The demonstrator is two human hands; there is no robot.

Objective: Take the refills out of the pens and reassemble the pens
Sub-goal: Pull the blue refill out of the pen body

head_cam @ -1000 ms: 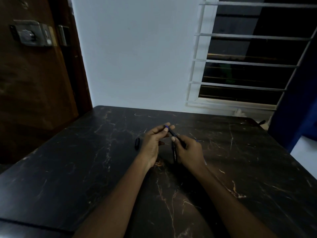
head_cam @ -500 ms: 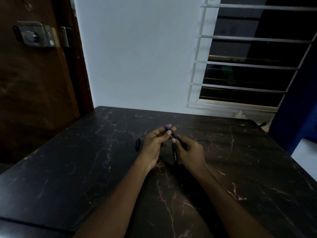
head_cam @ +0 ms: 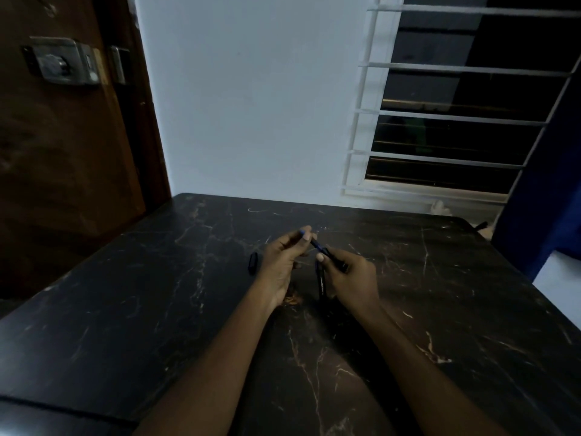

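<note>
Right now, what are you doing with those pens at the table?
A person sits at a dark marble table taking a pen apart. The right hand grips the pen's dark barrel, while the left hand pinches its blue far end between fingertips, seemingly twisting or pulling it. Another black pen lies on the table between the hands, and a small black cap lies just left of the left hand. No loose refill is visible.

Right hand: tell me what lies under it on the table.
A dark pen lies on the table beneath the right hand, its lower part showing. Its upper end is covered by the fingers.
</note>
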